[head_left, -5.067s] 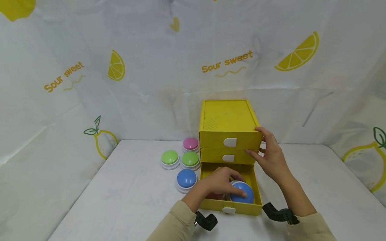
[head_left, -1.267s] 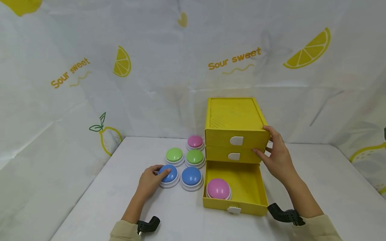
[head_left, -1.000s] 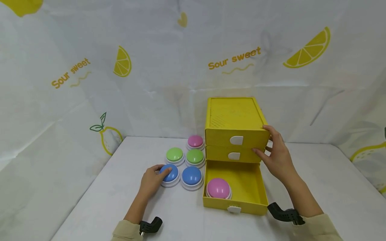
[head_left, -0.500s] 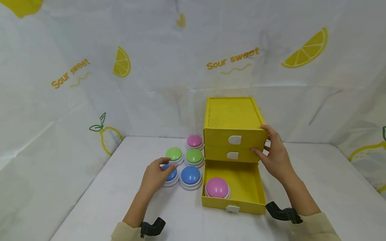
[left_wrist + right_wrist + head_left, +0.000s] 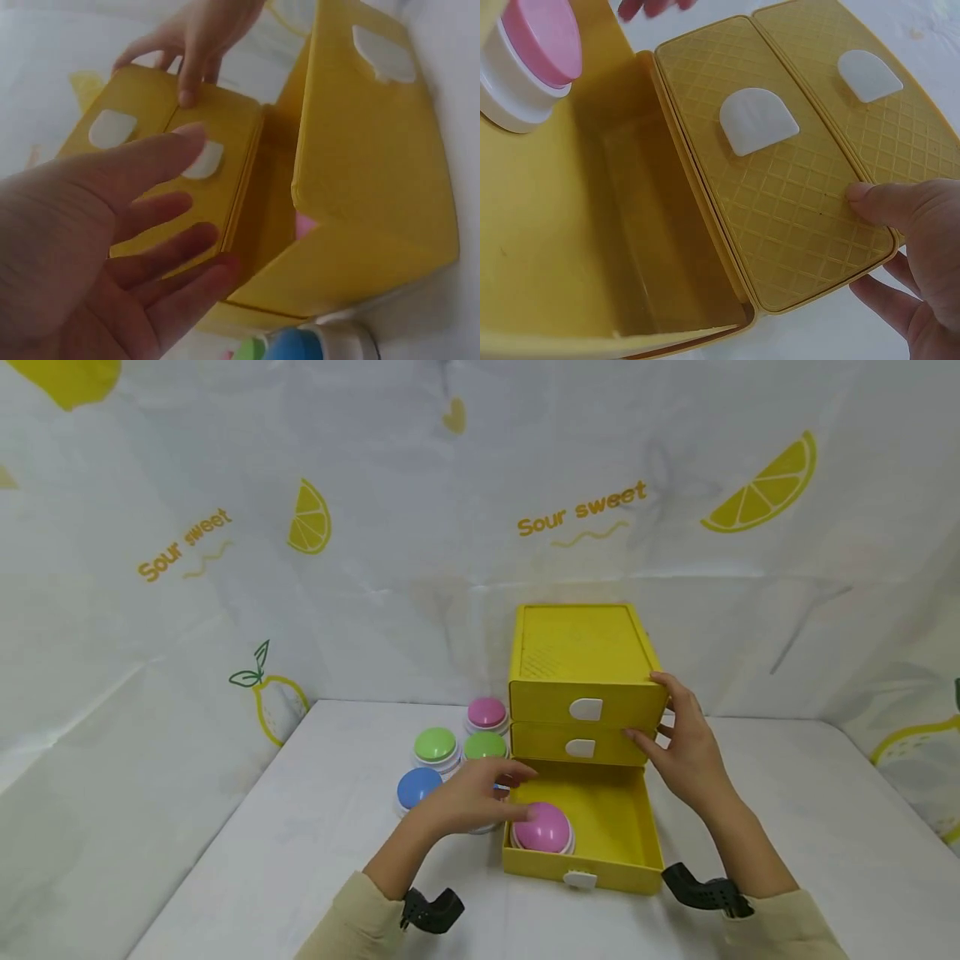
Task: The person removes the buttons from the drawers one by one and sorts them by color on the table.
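A yellow drawer box [image 5: 577,643] with white tabs stands on the table, its bottom drawer [image 5: 615,818] pulled out. Inside that drawer, at the front left, sits a pink push button [image 5: 546,828] with a white base. My left hand [image 5: 472,795] is over the drawer's left wall, fingers spread and holding nothing, thumb close to the pink button. The right hand [image 5: 686,752] grips the box's right side, with its thumb [image 5: 877,201] on the middle drawer's front and fingers around the edge. A blue button [image 5: 418,787] stands left of my left hand; another blue one is mostly hidden behind it.
Left of the box stand two green buttons [image 5: 435,744] and a pink button [image 5: 486,712] further back. A white curtain [image 5: 405,527] with lemon prints hangs behind the table [image 5: 300,860].
The left hand took a blue button out of the drawer, set it down left of the other blue one, let go, and moved right to the drawer. My right hand keeps its grip.
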Tool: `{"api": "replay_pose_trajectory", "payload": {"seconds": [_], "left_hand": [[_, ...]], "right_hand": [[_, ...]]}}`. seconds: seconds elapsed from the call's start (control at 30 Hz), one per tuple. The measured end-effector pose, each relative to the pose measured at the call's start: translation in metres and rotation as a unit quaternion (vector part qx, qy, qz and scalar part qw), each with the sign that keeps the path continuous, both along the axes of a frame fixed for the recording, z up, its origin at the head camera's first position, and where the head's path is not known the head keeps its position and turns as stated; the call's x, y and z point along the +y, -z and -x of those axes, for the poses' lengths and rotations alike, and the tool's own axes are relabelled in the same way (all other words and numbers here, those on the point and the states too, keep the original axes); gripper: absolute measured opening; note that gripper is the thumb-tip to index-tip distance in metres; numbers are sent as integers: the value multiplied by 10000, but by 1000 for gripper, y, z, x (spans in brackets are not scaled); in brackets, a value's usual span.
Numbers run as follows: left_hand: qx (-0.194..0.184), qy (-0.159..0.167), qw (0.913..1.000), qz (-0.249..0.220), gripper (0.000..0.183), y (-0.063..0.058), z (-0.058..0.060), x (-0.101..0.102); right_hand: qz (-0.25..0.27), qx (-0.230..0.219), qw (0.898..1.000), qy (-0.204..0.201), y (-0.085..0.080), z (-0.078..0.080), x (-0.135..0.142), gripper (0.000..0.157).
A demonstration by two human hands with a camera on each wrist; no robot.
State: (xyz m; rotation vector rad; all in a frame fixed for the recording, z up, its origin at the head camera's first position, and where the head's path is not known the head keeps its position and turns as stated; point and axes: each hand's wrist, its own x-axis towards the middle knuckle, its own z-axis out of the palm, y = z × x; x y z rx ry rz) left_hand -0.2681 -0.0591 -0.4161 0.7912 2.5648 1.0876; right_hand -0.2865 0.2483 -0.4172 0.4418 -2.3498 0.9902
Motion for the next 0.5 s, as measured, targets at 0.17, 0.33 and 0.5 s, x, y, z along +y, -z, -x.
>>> {"api": "replay_pose_trajectory", "payload": {"seconds": [0.17,0.33,0.5], "left_hand": [[131,778,9930,874,53,-2,13,25],[326,1237,9803,1508,56,-2,26,42],[79,1646,9699,1790,57,-7,34,51]], "right_hand": [[-18,15,10000,-1,1,1,0,91],[-1,9,10000,-13,1,1,0,91],[-8,-9,10000,7,0,1,1,90]]}}
